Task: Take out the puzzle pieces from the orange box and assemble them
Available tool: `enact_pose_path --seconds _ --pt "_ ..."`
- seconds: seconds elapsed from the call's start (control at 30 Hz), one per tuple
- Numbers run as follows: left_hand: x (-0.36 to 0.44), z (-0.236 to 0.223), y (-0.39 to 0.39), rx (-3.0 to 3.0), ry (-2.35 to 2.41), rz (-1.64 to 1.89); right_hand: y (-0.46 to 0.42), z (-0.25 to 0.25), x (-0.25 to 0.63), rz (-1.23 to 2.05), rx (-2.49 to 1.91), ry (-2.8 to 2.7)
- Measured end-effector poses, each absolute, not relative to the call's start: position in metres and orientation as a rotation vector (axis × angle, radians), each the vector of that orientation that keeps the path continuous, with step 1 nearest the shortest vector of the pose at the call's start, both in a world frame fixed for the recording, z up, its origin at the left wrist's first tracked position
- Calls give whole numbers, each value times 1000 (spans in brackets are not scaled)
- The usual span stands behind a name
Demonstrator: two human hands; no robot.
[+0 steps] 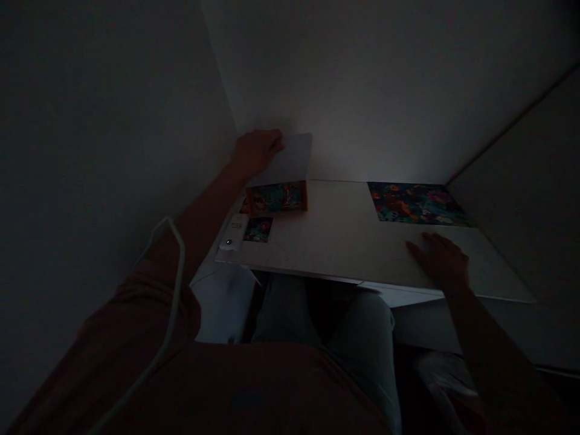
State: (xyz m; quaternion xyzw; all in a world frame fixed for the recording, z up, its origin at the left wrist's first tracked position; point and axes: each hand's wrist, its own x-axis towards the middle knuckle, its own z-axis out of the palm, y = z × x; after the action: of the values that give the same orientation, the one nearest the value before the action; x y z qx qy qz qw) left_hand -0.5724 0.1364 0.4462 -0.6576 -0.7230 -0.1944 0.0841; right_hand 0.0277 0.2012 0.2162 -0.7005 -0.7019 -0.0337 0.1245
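The scene is dim. My left hand [256,152] is at the far edge of a white desk [344,241], its fingers gripping the left edge of a raised white card [292,158]. Below that card stands a colourful picture in an orange-brown border [276,198]. My right hand [439,260] lies flat on the desktop, fingers apart, holding nothing. It is nearest to a large multicoloured printed sheet [417,204] lying at the back right. A small picture card [258,229] lies next to a white device with a button [235,228].
Dark walls rise behind and to both sides of the desk. A white cable [177,266] hangs over my left arm. My legs in grey trousers [362,338] are below the near desk edge, and a white object [222,302] sits below its left side.
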Motion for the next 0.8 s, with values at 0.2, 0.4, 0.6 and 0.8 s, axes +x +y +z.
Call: enact_pose_path --seconds 0.2,0.4,0.6,0.8 --pt "-553 457 138 -2093 -2081 -813 200 219 27 -88 -2035 -2066" --pt "-551 451 159 -2124 -2031 -978 196 224 22 -69 -2038 -2057" --pt "-536 442 165 -2132 -2234 -1140 200 222 24 -74 -2054 -2066" --pt "-527 395 162 -1910 -2780 -1338 200 219 23 -115 -2040 -2066"
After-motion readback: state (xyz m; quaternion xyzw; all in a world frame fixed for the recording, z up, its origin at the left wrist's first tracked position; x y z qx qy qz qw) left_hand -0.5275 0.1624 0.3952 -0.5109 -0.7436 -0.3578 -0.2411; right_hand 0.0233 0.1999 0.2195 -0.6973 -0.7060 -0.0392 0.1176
